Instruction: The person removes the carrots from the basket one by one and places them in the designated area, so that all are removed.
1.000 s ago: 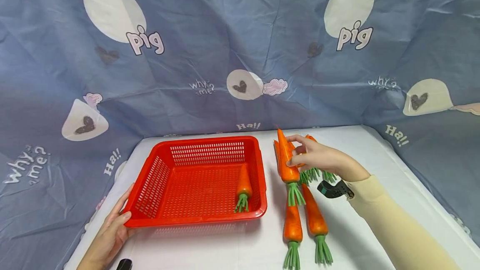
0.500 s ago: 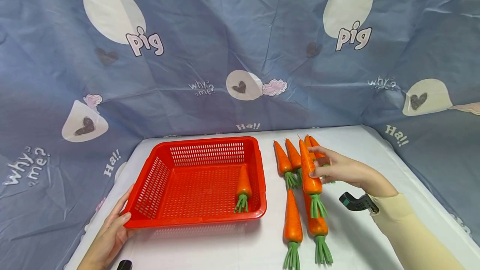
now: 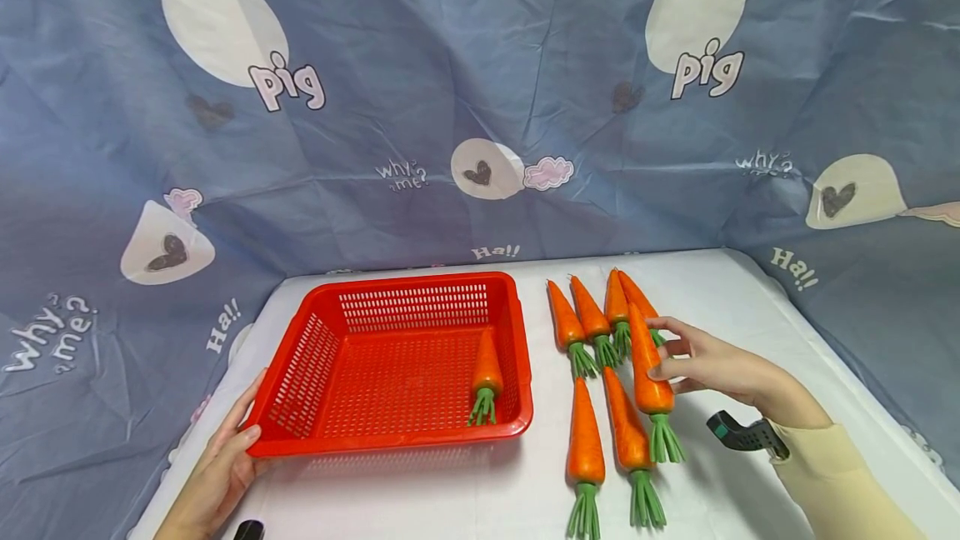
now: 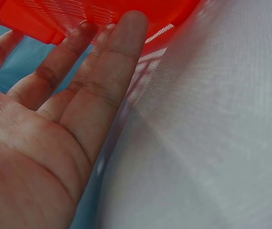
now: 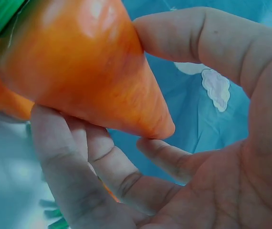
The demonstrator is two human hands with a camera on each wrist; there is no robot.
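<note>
My right hand (image 3: pixel 716 367) pinches a carrot (image 3: pixel 649 377) by its thick body between thumb and fingers, with the tip pointing away and the green stalks toward me. The right wrist view shows the carrot (image 5: pixel 83 62) between the thumb above and the fingertips below. At the left, my left hand (image 3: pixel 225 465) touches the near left corner of a red plastic basket (image 3: pixel 390 442). In the left wrist view its nearly straight fingers (image 4: pixel 105 76) lie against the basket's wall. Inside the basket, one carrot (image 3: pixel 488 365) lies along the right side.
Several carrots lie right of the basket: a back row with a carrot (image 3: pixel 565 315) at its left end, and two nearer ones, a left carrot (image 3: pixel 585 444) and a right carrot (image 3: pixel 628 427). A blue printed cloth (image 3: pixel 420 123) hangs behind the white table (image 3: pixel 450 498).
My right hand has carried the carrot rightward and nearer to me, from above the back row to beside the nearer right carrot. My left hand and the basket have stayed put.
</note>
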